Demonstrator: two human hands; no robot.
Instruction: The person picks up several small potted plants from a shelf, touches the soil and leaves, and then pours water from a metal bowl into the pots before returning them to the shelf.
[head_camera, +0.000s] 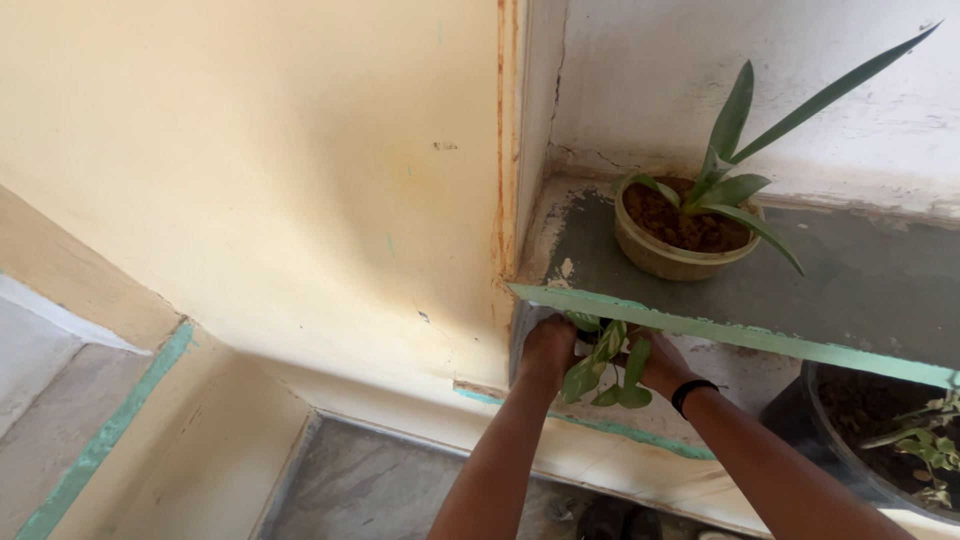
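Both my hands reach under the edge of a grey ledge (860, 280). My left hand (547, 345) and my right hand (665, 362) close around a small plant with variegated green leaves (608, 362). Its pot is hidden behind my hands and under the ledge. A black band (692, 391) circles my right wrist.
A tan pot (668, 258) of brown soil with a long-leaved plant (735, 140) stands on the ledge, by the white wall. A dark pot (835, 440) with soil and small leaves sits lower right. A yellow wall (280, 180) fills the left; a grey floor (380, 490) lies below.
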